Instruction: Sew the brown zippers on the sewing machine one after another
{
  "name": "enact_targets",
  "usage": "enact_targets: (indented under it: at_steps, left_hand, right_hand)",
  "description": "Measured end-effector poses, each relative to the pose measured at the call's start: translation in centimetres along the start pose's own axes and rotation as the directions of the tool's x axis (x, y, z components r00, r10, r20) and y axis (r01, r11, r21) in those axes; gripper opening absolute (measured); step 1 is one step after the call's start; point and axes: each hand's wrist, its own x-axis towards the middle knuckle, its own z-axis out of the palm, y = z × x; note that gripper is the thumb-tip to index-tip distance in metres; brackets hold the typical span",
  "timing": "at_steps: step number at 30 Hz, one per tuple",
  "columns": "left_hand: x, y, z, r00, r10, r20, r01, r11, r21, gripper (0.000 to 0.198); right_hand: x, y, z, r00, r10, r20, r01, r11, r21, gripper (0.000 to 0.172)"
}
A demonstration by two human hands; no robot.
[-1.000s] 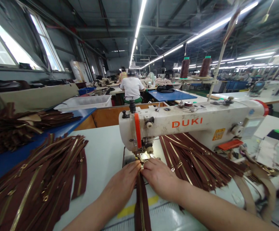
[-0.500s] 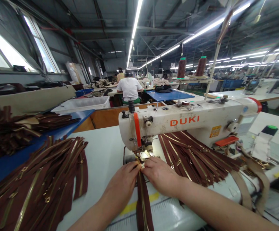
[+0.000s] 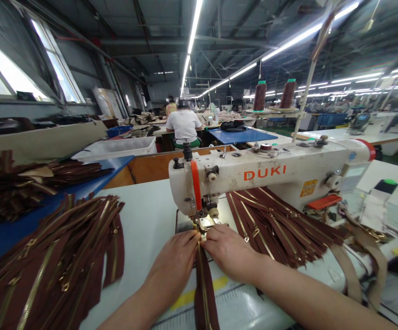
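Note:
Under the head of a white sewing machine, a brown zipper with a gold chain runs toward me over the table edge. My left hand pinches the zipper's far end from the left, close to the presser foot. From the right, my right hand has its fingertips closed on the same end. Both hands' fingers hide that end and the needle. A pile of brown zippers lies right of the needle, beneath the machine arm. Another zipper pile spreads over the left of the table.
A blue surface at far left carries more brown zippers. Two brown thread cones stand behind the machine. Beige straps hang at the right. A person in a white shirt sits ahead, beside a white bin.
Both hands keep nearly the same place at the presser foot, still on the zipper's end. The view has shifted very slightly; nothing else visibly differs.

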Motion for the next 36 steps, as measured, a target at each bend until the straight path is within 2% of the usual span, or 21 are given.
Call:
enact_targets:
  at_steps: [15, 24, 36]
  left_hand:
    - [0.6, 0.6, -0.7, 1.000, -0.024, -0.002, 0.023, 0.999, -0.029, 0.029]
    - [0.8, 0.4, -0.7, 1.000, 0.027, -0.009, -0.027, 1.000, 0.001, 0.027]
    - [1.2, 0.9, -1.2, 0.998, -0.037, 0.057, 0.040, 0.998, -0.044, 0.023]
  right_hand:
    - [-0.1, -0.1, -0.2, 1.000, 0.006, 0.004, -0.006, 1.000, 0.004, 0.011]
    - [-0.1, -0.1, -0.2, 1.000, -0.006, -0.008, 0.006, 1.000, -0.019, 0.008]
    - [0.0, 0.0, -0.1, 1.000, -0.001, 0.003, 0.001, 1.000, -0.022, 0.009]
